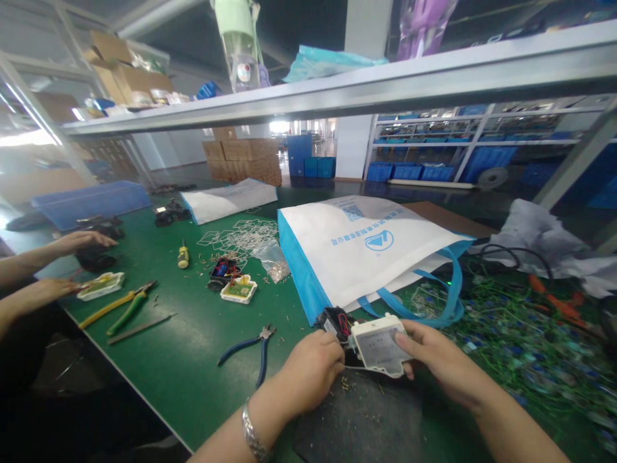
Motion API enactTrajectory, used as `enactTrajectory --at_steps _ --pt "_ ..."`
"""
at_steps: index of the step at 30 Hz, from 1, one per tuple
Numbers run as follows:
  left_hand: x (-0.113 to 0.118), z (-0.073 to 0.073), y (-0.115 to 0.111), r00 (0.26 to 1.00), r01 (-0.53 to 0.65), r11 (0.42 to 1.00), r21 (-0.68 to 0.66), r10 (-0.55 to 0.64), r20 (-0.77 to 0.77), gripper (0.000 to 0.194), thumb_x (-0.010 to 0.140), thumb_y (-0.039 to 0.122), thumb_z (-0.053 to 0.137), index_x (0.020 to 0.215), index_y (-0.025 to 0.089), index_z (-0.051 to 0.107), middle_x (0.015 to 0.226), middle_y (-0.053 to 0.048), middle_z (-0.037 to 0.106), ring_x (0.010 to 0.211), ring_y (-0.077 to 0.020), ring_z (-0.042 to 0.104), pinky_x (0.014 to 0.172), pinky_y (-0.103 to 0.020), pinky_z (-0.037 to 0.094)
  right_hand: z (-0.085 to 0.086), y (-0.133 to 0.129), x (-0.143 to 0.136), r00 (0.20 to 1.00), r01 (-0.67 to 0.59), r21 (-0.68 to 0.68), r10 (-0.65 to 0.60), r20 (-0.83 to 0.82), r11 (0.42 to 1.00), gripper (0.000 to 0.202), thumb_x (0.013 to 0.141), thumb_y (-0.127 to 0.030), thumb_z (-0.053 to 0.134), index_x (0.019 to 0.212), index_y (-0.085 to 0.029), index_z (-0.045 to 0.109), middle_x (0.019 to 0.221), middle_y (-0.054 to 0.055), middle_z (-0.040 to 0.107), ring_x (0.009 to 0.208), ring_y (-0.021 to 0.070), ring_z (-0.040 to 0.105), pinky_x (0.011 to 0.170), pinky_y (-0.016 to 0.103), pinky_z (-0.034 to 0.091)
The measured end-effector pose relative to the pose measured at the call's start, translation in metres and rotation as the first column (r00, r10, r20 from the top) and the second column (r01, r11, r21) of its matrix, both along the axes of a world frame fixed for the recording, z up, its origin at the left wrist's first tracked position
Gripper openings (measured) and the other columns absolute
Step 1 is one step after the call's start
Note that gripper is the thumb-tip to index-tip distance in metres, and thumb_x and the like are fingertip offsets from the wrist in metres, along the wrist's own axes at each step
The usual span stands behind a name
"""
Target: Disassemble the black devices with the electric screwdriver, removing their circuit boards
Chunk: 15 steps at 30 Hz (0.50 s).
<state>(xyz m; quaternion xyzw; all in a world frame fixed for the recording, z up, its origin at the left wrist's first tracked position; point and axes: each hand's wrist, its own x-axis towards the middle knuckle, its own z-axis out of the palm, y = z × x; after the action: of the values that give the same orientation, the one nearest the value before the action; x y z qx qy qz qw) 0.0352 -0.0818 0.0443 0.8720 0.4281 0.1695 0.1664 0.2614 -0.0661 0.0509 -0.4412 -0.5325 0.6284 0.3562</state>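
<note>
My right hand (424,354) grips a white plastic cover (380,345) with a grey label, thumb on its face and fingers beneath. Beside it my left hand (318,360) is closed at a black housing (334,321) with red wires inside; its fingertips are partly hidden. The cover and housing sit close together above a dark mat (361,418). Left of my left hand lie blue-handled cutters (255,347), jaws apart. Further back, another black housing (222,271) with wires stands next to a white cover holding a green circuit board (240,289).
A white and blue bag (371,257) lies just behind my hands. Green-wired parts (535,347) are heaped at right. A co-worker's hands (62,257) work at far left, near pliers (130,308) and a screwdriver (183,255). A shelf (337,90) crosses overhead.
</note>
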Motion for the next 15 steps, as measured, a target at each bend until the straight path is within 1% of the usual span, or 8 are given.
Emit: enactTrajectory --at_steps 2,4,7,10,13,15 --pt "0.003 0.000 -0.002 0.999 0.014 1.000 0.000 -0.014 -0.031 0.009 0.081 0.015 0.047 0.075 0.016 0.054 0.082 -0.002 0.055 0.079 -0.0141 0.048 0.070 -0.023 0.038 -0.004 0.001 -0.004 0.990 0.118 -0.094 -0.124 -0.069 0.989 0.052 0.065 -0.050 0.068 0.093 -0.008 0.053 0.066 0.005 0.051 0.044 0.0088 0.041 0.039 0.018 0.035" --pt "0.005 -0.001 -0.005 0.999 0.019 1.000 0.008 -0.018 -0.050 0.009 0.081 0.017 0.046 0.075 0.017 0.053 0.081 -0.002 0.055 0.077 -0.0140 0.048 0.068 -0.023 0.038 -0.009 0.002 -0.008 0.975 0.187 -0.134 -0.201 -0.098 0.973 0.050 0.064 -0.049 0.069 0.089 -0.009 0.055 0.060 0.003 0.049 0.040 0.0073 0.037 0.035 0.017 0.031" --pt "0.004 0.000 -0.006 0.996 -0.027 1.000 -0.001 0.027 -0.081 0.011 0.082 0.018 0.045 0.075 0.017 0.053 0.081 -0.002 0.056 0.076 -0.0143 0.049 0.067 -0.023 0.039 -0.016 0.004 -0.012 0.950 0.258 -0.177 -0.283 -0.134 0.950 0.043 0.066 -0.047 0.067 0.083 -0.009 0.055 0.051 0.000 0.043 0.035 0.0058 0.032 0.031 0.015 0.026" --pt "0.001 -0.001 -0.006 0.989 -0.068 0.997 -0.038 0.062 -0.131 0.011 0.080 0.018 0.046 0.074 0.016 0.055 0.080 -0.003 0.056 0.076 -0.0153 0.050 0.066 -0.024 0.039 -0.019 0.005 -0.013 0.914 0.324 -0.242 -0.369 -0.168 0.914 0.034 0.069 -0.042 0.063 0.078 -0.011 0.054 0.046 -0.002 0.038 0.032 0.0052 0.027 0.029 0.014 0.021" --pt "-0.003 -0.003 -0.010 0.988 -0.065 0.995 -0.077 0.054 -0.145 0.007 0.077 0.016 0.052 0.073 0.017 0.057 0.082 -0.004 0.056 0.078 -0.0161 0.051 0.067 -0.024 0.040 -0.017 0.006 -0.013 0.881 0.359 -0.316 -0.430 -0.195 0.878 0.026 0.070 -0.035 0.060 0.081 -0.013 0.053 0.044 -0.003 0.036 0.032 0.0054 0.027 0.029 0.014 0.019" --pt "-0.003 -0.003 -0.015 0.991 -0.042 0.996 -0.083 0.031 -0.129 0.006 0.075 0.014 0.053 0.071 0.016 0.057 0.083 -0.003 0.056 0.079 -0.0160 0.051 0.067 -0.024 0.040 -0.015 0.006 -0.014 0.863 0.367 -0.355 -0.457 -0.215 0.860 0.024 0.069 -0.031 0.060 0.083 -0.013 0.053 0.044 -0.004 0.035 0.032 0.0056 0.027 0.030 0.015 0.020"
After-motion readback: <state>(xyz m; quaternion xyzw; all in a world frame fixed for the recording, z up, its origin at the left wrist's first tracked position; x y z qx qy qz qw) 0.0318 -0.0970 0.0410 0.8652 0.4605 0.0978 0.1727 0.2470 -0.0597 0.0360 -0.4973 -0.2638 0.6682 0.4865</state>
